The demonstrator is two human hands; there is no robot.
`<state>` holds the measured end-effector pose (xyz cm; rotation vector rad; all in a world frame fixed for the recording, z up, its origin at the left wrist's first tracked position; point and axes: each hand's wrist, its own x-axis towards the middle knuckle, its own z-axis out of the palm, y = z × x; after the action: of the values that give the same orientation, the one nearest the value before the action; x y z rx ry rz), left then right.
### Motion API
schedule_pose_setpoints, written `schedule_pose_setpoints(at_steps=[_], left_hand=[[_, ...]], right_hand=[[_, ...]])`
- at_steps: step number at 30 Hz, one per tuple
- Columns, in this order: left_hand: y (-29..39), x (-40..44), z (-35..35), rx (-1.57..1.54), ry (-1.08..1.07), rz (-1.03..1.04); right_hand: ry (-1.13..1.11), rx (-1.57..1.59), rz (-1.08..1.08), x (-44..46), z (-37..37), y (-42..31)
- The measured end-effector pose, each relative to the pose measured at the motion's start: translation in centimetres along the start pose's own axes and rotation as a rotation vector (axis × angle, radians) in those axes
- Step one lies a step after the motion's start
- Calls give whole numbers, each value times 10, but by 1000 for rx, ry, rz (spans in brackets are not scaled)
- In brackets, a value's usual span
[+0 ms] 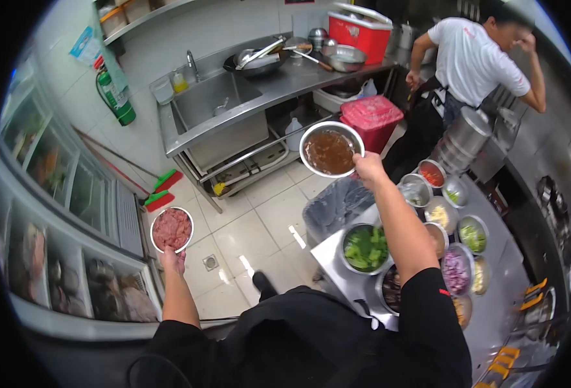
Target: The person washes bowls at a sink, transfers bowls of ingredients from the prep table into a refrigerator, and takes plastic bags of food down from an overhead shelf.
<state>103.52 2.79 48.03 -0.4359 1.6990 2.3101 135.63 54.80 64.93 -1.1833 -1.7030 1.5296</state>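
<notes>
My left hand [173, 258] grips the near rim of a metal bowl of raw minced meat [172, 229], held out over the tiled floor. My right hand [368, 169] holds the right rim of a metal bowl of brown liquid [329, 152], further forward and in front of the sink counter. Both bowls are in the air, far apart from each other. Below my right forearm, a bowl of green leaves [366, 248] rests on the steel table [329, 256], beside bowls of chopped purple onion [455, 271] and other cut ingredients.
A co-worker [476, 58] stands at the back right beside stacked steel pots [468, 139]. A lined bin [337, 205] stands against the table. Ahead is a sink [217, 103]; a glass-door fridge [72, 187] lines the left. Brooms [159, 199] lean near the fridge.
</notes>
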Motion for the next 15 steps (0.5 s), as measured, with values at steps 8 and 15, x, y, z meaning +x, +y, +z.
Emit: schedule_pose_setpoints(at_steps=[8,15], left_hand=[[42,166,18,60,-23,-70],[101,301,117,112,-178,-36]], right_hand=[[309,212,159,110,83,64],[680,464,594,154,114,176]])
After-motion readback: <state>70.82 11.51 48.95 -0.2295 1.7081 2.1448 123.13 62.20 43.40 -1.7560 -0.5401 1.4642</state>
